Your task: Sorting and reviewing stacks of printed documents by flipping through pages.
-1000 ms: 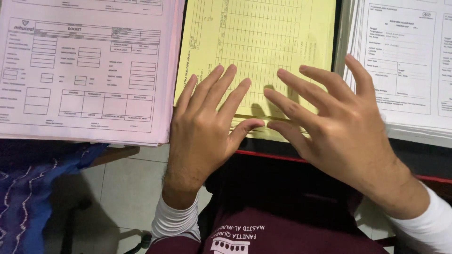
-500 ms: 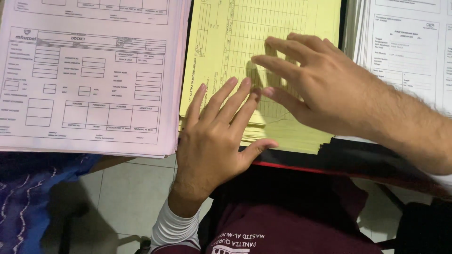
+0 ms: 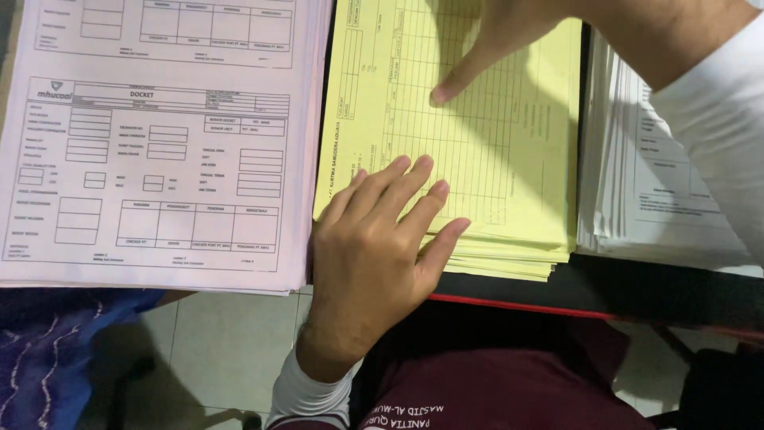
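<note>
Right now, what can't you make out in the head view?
- Right hand: cut by the top edge; only thumb and part of the palm show.
- Yellow stack: near-left corner hidden under the left hand.
- White stack: top sheet mostly covered by the white sleeve.
- Pink stack: cut by the top and left edges.

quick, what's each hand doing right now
Left hand: open, flat on the yellow form stack.
Right hand: open, thumb on the yellow top sheet, holding nothing.

Middle form stack (image 3: 509, 183) lies between two other stacks (image 3: 159, 159) (image 3: 645, 199).
</note>
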